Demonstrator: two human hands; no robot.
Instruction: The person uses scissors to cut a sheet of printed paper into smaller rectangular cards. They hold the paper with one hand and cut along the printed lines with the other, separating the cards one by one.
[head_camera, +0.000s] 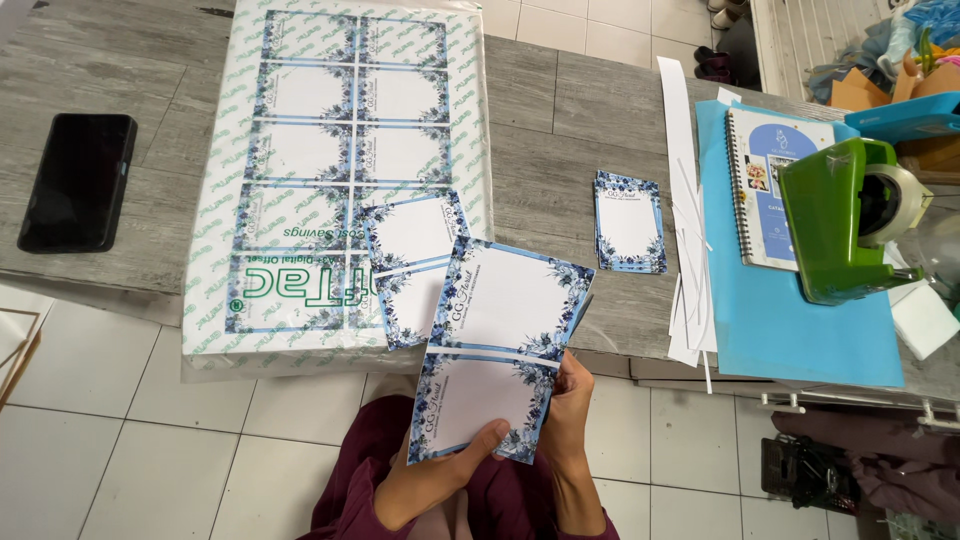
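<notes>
My left hand (432, 478) and my right hand (567, 412) both hold a strip of two white cards with blue floral borders (500, 345), one card above the other, near the table's front edge. The left hand grips its bottom edge, the right hand its lower right side. Just left of it, another two-card strip (410, 265) lies on the printed sheet (345, 120), which shows several uncut cards and rests on a wrapped paper pack (215, 250).
A small stack of cut cards (629, 221) lies right of centre. White paper offcut strips (690, 250) lie beside a blue mat (790, 330) with a spiral notebook (765, 180) and green tape dispenser (840, 220). A black phone (78, 180) lies at the left.
</notes>
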